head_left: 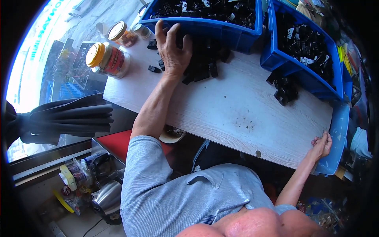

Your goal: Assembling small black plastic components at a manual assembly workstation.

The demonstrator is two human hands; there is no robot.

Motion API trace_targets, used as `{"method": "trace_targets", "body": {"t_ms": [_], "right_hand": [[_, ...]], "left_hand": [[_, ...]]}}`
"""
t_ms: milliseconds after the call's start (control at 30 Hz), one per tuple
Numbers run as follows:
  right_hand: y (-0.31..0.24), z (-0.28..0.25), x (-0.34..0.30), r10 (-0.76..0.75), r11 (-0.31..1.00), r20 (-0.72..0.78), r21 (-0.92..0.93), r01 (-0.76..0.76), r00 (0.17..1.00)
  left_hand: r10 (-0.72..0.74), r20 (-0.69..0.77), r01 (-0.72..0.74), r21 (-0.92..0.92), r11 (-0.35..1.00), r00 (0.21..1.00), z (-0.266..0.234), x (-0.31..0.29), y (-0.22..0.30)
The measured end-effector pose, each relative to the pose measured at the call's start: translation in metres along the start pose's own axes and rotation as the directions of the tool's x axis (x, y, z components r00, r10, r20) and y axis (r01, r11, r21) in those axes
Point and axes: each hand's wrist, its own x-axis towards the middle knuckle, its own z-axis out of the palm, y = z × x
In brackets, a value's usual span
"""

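Note:
My left hand (172,51) reaches to the far side of the table, fingers spread, with the fingertips at the front wall of a blue bin (237,34) full of small black parts. Beneath and beside it lies a heap of black plastic parts (201,71), partly hidden by the hand. Several loose black parts (154,69) lie to its left. At the table's right edge my right hand (321,146) is closed, its fingers curled beside a blue plastic container (340,130). What those fingers hold, if anything, is hidden.
A second blue bin (308,73) of black parts stands far right, with a small pile of black parts (283,89) before it. Two lidded jars (112,61) stand far left. Dark crumbs (244,123) lie on the light wooden table (205,114). A metal kettle (108,197) is lower left.

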Motion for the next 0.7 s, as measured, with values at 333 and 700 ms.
{"method": "trace_targets", "body": {"t_ms": [333,700], "right_hand": [[-0.003,-0.001,-0.002,0.035,0.999,-0.005,0.008,-0.035,0.999],[-0.003,0.003,-0.001,0.036,0.999,-0.004,-0.003,-0.036,0.999]], "left_hand": [[0.307,0.017,-0.303,0.205,0.931,0.952,-0.017,0.069,0.008],[-0.226,0.794,-0.128,0.355,0.926,0.565,0.076,0.153,-0.07]]}}
